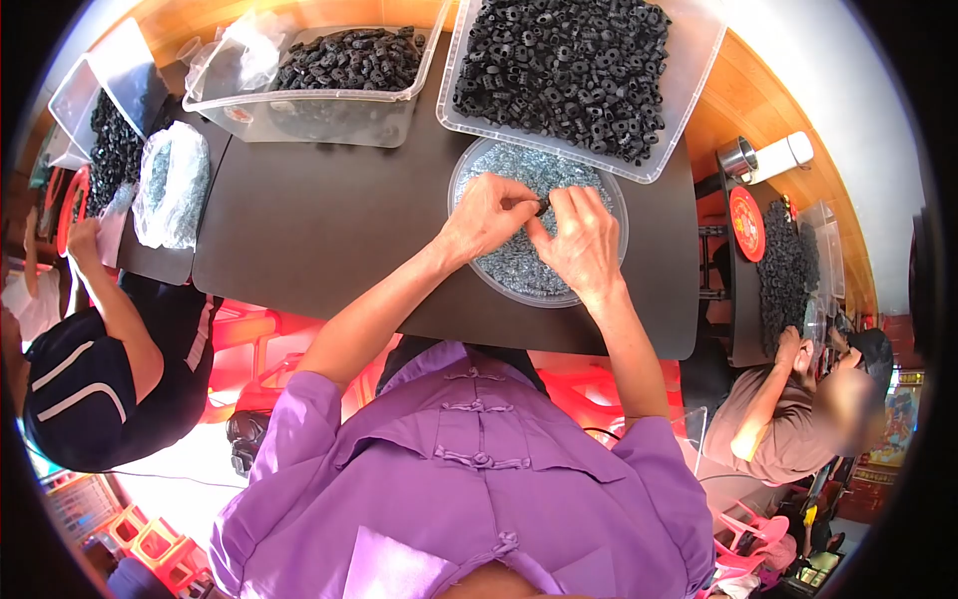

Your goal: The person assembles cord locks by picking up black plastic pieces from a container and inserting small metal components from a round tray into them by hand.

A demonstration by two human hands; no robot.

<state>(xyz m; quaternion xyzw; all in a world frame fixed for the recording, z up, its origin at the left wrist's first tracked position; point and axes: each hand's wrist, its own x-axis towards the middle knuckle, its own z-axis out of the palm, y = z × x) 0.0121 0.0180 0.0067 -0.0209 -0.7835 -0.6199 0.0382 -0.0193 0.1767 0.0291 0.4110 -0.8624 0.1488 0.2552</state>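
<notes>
My left hand [489, 215] and my right hand [581, 238] meet over a round clear basin [461, 175]. Thumbs and fingertips of both are pinched together on a small black plastic part [543, 206], mostly hidden by the fingers. Below them, many small silvery, shiny pieces [524, 268] fill the basin; they are too small to name. Just beyond, a clear bin [691, 80] heaped with black plastic parts [569, 70] overhangs the basin's far edge.
Another clear bin [339, 125] with black parts and a plastic bag stands far left on the dark table [319, 215]. A bag of silvery pieces [172, 190] lies further left. Co-workers sit at the left [110, 369] and right [778, 419], beside more black parts.
</notes>
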